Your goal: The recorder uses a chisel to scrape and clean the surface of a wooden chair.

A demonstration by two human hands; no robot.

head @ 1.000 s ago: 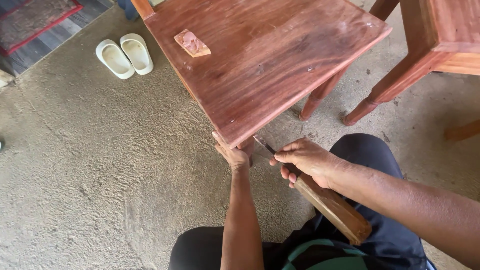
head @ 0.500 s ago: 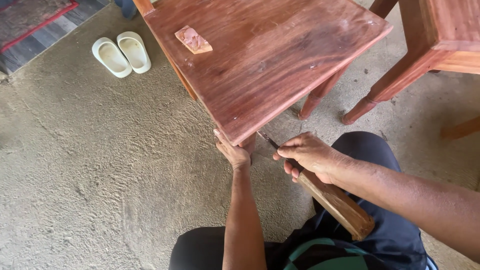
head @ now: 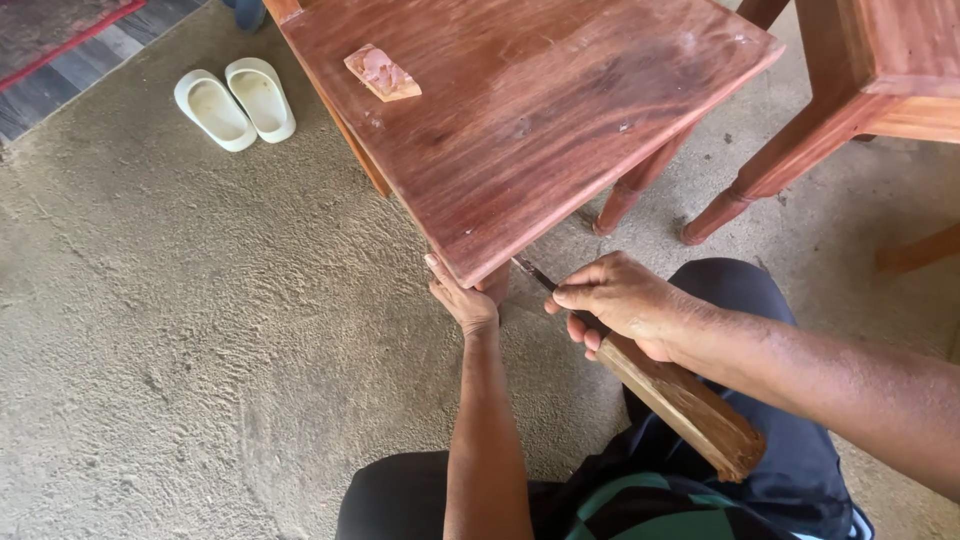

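A reddish-brown wooden table (head: 540,110) stands in front of me on a sandy floor. My left hand (head: 462,297) grips the underside of its near corner, at the top of the leg. My right hand (head: 622,300) is closed around a chisel-like tool (head: 672,395) with a thick wooden handle. Its thin metal blade (head: 530,270) points under the table's near edge, close to the corner. A small folded piece of sandpaper (head: 382,74) lies on the tabletop at the far left.
A pair of pale slip-on sandals (head: 236,100) sits on the floor at the upper left, near a dark mat (head: 60,40). Legs of a second wooden piece of furniture (head: 790,150) stand at the upper right. My knees are at the bottom.
The view has shifted slightly. My right hand with the tool has edged a little toward the table's corner. My left hand stays on the corner.
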